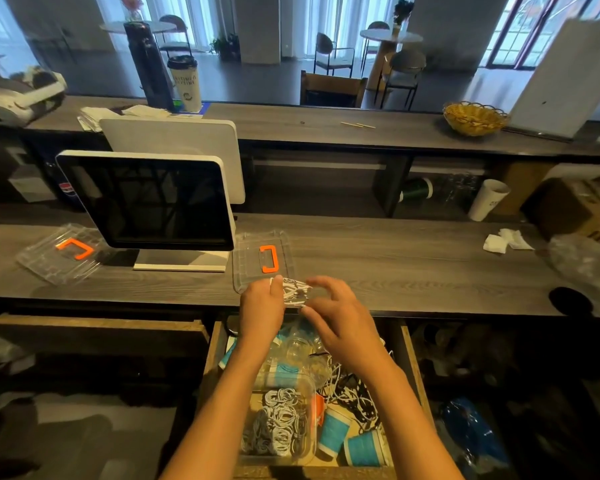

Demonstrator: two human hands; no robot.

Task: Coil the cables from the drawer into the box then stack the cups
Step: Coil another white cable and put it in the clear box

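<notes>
Both hands (261,304) on coiled cable (296,291)

The grey wooden counter (395,268) bears a monitor (146,202), two clear lids (246,251) and tissues (506,240).

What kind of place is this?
Probably a café, seen from behind the service counter: a till screen, a lidded takeaway cup on the upper counter, and small round tables with chairs beyond.

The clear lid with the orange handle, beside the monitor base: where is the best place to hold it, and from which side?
Probably the orange handle of the clear lid. The lid lies flat on the counter, handle facing up, so come from above and curl the fingers under the raised bar. The near edge is crowded by both hands.
</notes>
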